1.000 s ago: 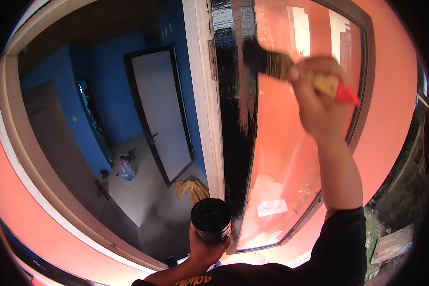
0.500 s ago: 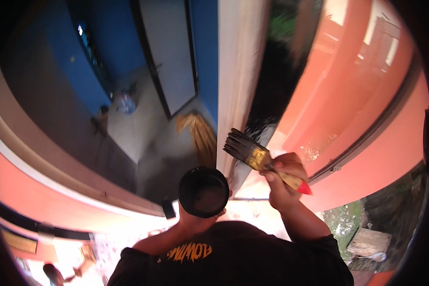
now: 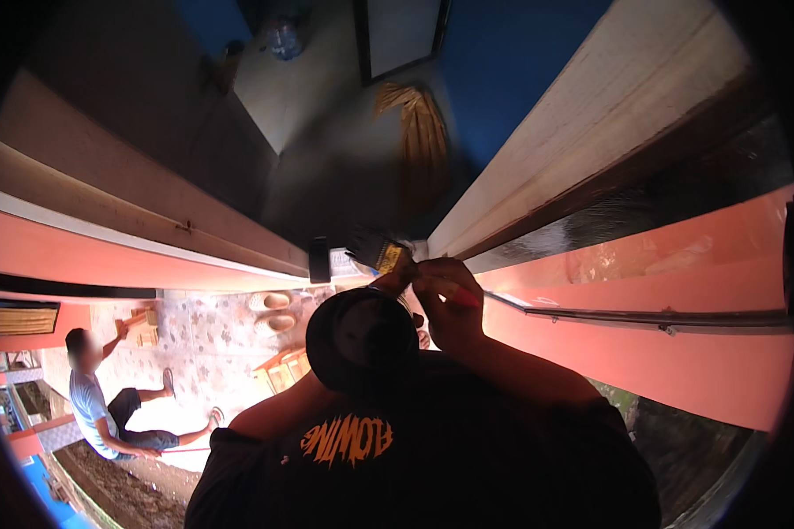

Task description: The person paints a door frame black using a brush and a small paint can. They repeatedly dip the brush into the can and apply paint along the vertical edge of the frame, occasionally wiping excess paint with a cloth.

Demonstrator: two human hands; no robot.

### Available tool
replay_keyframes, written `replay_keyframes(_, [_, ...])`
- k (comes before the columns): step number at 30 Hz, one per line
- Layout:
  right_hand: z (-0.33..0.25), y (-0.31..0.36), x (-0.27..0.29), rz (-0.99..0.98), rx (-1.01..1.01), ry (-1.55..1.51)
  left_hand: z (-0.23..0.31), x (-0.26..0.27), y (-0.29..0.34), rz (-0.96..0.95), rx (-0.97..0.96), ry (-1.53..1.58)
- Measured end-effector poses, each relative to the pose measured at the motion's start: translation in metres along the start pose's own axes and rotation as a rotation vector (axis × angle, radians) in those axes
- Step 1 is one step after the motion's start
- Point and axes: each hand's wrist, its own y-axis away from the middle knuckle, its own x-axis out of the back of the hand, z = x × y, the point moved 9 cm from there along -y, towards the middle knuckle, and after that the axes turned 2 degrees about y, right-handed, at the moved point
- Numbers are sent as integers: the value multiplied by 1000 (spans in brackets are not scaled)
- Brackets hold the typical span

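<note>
My left hand (image 3: 417, 320) is wrapped round a black round paint container (image 3: 355, 339) in front of my chest; most of the hand is hidden behind it. Dark contents fill its shaded inside, too dim to make out. Just beyond and to the right, my right hand (image 3: 451, 304) grips a paintbrush (image 3: 392, 257) by its red-tipped handle. The brush has a yellow-gold ferrule, and its dark bristles point left and away, over the far side of the container. A bare wooden door frame (image 3: 591, 123) rises at the right, with a glossy dark painted strip (image 3: 644, 212) along it.
Pink walls (image 3: 644, 353) flank the doorway. Inside, a gold-brown curtain (image 3: 422, 132) hangs near blue walls and a white door panel (image 3: 401, 35). At lower left a person (image 3: 97, 397) sits by the tiled floor (image 3: 203, 326); a pair of sandals (image 3: 273, 301) and a wooden item (image 3: 282, 370) lie nearby.
The view has tilted down. My right hand has brought the paintbrush from beside the door frame in toward the container. The seated person has come more into view.
</note>
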Motion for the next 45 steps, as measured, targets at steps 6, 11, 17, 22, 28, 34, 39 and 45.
replay_keyframes(6, [17,7,-37,-186,-176,-88,-9,31,6,139,-49,-198])
replay_keyframes(11, [20,16,-52,-250,-299,-206,12,36,15,91,-134,-719])
replay_keyframes(17, [34,32,-83,-359,-544,-664,-14,49,31,152,-121,-26])
replay_keyframes(22, [52,47,-100,-486,-593,-644,-47,81,29,181,-96,315])
replay_keyframes(28, [89,74,-103,-470,-544,-674,-67,100,23,239,-60,688])
replay_keyframes(34, [237,102,-89,-384,-834,-67,-89,131,31,353,-28,697])
replay_keyframes(39, [436,164,-59,-201,-1035,315,-105,156,41,427,3,684])
replay_keyframes(45, [489,134,-28,206,-1082,633,-117,182,46,503,44,660])
